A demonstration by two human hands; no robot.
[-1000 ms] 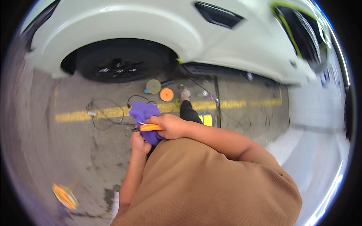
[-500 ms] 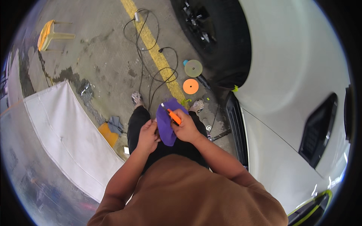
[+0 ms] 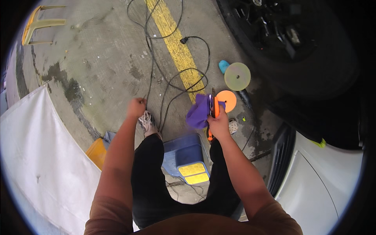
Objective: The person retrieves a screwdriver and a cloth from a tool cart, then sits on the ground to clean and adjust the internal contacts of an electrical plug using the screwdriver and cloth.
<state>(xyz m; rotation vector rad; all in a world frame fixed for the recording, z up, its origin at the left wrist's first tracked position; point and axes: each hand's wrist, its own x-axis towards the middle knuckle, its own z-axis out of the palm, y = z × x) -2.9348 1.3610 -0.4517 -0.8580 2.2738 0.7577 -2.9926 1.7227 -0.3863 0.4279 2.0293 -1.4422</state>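
"Upper garment?"
"One shirt (image 3: 188,227), plain brown, with short sleeves (image 3: 111,213)."
"Lower garment?"
"One pair of trousers (image 3: 147,172), plain black, long-legged."
"Footwear?"
"Two: left shoe (image 3: 147,122), pale with dark patterning; right shoe (image 3: 233,126), pale and speckled, partly hidden."
"Hands?"
"Left hand (image 3: 136,108) and right hand (image 3: 219,125), both bare; forearms (image 3: 117,156) likewise."

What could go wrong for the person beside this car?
The black cord lies in loops close to the left shoe, so it might trip the person. The right hand holds the purple cloth together with an orange-handled tool, so one could slip. The blue step stool sits between the legs, so it might get bumped.
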